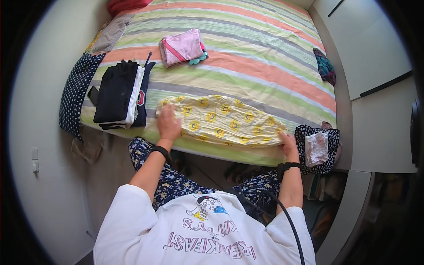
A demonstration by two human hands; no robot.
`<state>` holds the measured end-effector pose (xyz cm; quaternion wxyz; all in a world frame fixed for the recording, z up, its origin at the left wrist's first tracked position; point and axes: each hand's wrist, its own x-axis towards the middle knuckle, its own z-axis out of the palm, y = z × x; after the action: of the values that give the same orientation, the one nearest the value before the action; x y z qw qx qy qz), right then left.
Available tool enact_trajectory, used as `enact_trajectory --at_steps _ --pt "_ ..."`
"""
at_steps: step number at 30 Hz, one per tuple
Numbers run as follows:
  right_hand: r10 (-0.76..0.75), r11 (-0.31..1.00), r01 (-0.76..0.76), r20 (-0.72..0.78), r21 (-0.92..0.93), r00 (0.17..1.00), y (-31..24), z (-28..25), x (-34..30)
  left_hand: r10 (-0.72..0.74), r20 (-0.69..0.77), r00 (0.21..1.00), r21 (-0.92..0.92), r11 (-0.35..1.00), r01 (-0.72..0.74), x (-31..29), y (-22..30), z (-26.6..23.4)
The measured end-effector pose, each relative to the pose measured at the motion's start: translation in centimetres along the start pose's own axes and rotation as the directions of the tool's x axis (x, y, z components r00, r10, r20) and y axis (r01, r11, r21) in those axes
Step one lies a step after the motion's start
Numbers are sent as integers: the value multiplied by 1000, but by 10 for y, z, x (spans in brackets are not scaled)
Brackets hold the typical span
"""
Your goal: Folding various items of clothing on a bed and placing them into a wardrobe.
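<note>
A pale yellow garment with a yellow and blue print (221,119) lies across the near side of the bed, laid out as a long strip; whether it is trousers I cannot tell. On its left end rests my left hand (168,123), fingers stretched out over the cloth. At the opposite end, my right hand (289,145) pinches the narrower edge between thumb and fingers. Some wrinkles run through the fabric.
A striped bedsheet (265,75) covers the bed. Left stands a stack of dark folded clothes (117,92) beside a phone (93,95); farther back is a pink folded pile (183,46). White folded cloth (316,148) sits on dark dotted fabric at right, near white cabinets (366,48).
</note>
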<state>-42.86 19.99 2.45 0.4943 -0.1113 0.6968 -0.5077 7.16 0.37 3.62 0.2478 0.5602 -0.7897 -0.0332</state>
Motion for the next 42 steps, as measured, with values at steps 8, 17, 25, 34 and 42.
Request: enact_trajectory --at_steps 8,17,25,34,42 --pt "-37 994 35 14 107 999 2 -3 -10 439 438 784 -180 898 -402 -56 76 13" --pt "-169 986 168 -76 -19 983 -29 36 -32 324 446 834 -381 912 -151 -38 96 18" --pt "-475 820 485 112 -306 873 -60 160 -80 65 705 707 -697 248 672 -4 140 15" --pt "-752 104 696 402 -710 523 -26 186 -66 -18 861 508 -508 -37 861 4 143 42" --pt "-549 -213 628 623 -748 557 44 191 -44 -245 487 838 -597 607 524 -20 145 57"
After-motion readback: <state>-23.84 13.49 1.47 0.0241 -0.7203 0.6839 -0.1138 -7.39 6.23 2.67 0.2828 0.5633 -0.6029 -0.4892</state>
